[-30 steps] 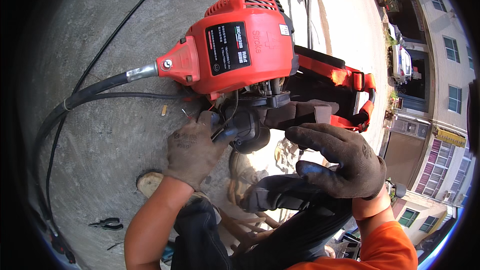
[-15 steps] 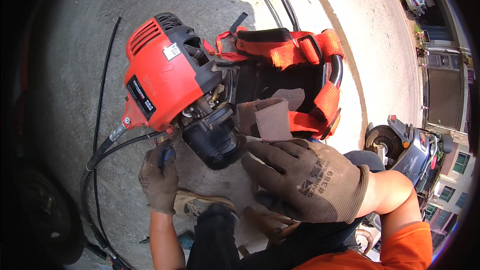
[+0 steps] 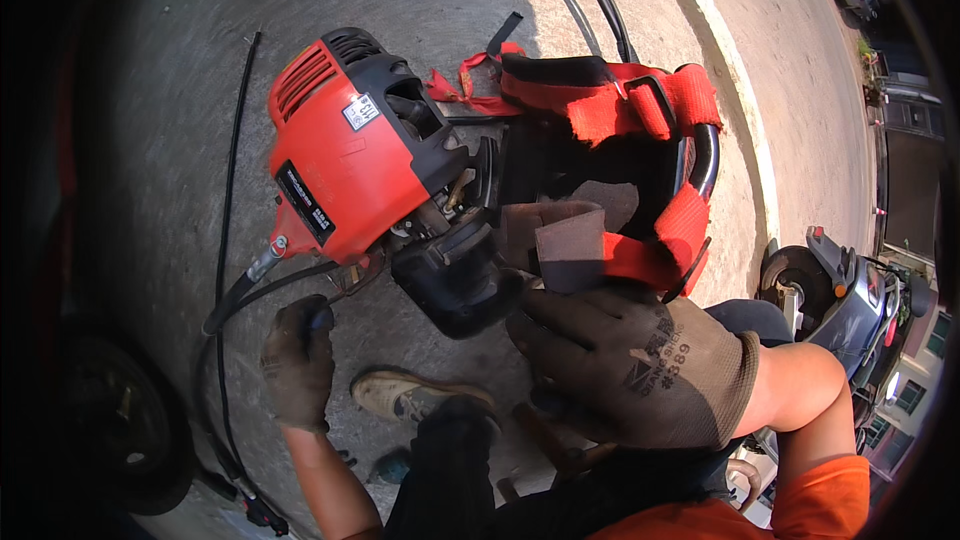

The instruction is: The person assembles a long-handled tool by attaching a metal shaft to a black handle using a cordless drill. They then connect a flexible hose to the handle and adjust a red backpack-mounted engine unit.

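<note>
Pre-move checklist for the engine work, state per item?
1. Left hand gripping a tool with its tip under the red engine: ok; tool type cannot tell.
2. Right hand holding the brown rectangular pad beside the black housing: ok.
3. Both hands gloved: ok.
4. Engine resting steady on the concrete ground: ok.
5. Red harness straps clear of the work spot: not ok, they lie right behind the pad.
6. Black hose and cables clear of the shoe: cannot tell.

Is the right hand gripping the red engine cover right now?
No: the gloved right hand holds a brown foam block beside the black part below the red engine cover, not touching the cover.
</note>
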`<state>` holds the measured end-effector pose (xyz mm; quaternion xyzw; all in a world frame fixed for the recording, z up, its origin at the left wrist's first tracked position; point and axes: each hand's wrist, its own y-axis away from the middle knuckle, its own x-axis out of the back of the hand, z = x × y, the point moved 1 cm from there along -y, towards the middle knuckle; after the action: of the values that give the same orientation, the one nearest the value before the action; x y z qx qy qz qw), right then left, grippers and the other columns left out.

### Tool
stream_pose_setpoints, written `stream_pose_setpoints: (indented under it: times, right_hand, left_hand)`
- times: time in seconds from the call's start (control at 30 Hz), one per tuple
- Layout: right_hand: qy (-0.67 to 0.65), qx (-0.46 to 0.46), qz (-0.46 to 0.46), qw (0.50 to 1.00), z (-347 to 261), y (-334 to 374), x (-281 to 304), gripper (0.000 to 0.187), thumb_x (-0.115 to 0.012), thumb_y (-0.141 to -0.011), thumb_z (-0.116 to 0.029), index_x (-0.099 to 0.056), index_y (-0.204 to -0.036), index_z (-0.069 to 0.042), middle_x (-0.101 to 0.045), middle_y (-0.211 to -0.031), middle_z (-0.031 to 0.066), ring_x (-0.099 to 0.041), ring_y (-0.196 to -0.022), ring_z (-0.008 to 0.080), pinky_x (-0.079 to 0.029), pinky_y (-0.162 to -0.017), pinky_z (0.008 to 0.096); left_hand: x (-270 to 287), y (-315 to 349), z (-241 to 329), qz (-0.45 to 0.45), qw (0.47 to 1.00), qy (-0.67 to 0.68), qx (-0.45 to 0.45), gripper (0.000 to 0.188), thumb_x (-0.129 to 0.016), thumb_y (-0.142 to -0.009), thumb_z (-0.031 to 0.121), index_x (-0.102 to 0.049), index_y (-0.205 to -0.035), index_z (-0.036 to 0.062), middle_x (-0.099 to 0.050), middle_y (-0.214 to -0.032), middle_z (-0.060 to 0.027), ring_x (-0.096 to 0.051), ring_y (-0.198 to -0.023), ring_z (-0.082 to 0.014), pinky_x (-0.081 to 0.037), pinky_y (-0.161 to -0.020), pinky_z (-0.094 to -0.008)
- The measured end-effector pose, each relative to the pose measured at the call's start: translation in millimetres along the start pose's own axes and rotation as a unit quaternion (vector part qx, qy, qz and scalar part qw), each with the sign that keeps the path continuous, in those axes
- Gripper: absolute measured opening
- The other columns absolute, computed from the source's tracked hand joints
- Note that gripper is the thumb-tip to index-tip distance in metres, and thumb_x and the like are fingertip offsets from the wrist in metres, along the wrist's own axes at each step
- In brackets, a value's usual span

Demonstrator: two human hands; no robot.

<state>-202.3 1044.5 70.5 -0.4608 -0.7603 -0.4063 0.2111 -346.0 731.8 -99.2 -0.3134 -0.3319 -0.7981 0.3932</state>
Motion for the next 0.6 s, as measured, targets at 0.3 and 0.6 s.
stream_pose_setpoints:
  times: [0.3,0.6]
  right_hand:
    - [-0.054,-0.03,-0.029,0.998,1,-8,3,0.066,-0.077,-0.092,-0.03,-0.058,-0.149,-0.004,-0.061,-0.144,0.025,-0.069,-0.119,0.0417,-0.06,-0.091,0.0476]
    - [0.002,-0.076,0.001,0.997,-11,-14,1,0.062,-0.082,-0.087,-0.029,-0.066,-0.142,-0.006,-0.07,-0.133,0.0174,-0.073,-0.11,0.039,-0.06,-0.091,0.0467]
  left_hand:
    - [3,10,-26,-0.039,0.992,0.087,0.081,0.03,-0.068,-0.094,0.008,-0.076,-0.122,0.0011,-0.076,-0.102,-0.019,-0.075,-0.084,-0.0282,-0.057,-0.077,-0.0403]
    - [1,28,-26,-0.057,0.926,0.345,0.141,0.032,-0.059,-0.101,0.007,-0.072,-0.129,0.0012,-0.072,-0.098,-0.0068,-0.063,-0.067,-0.0099,-0.048,-0.059,-0.0269]
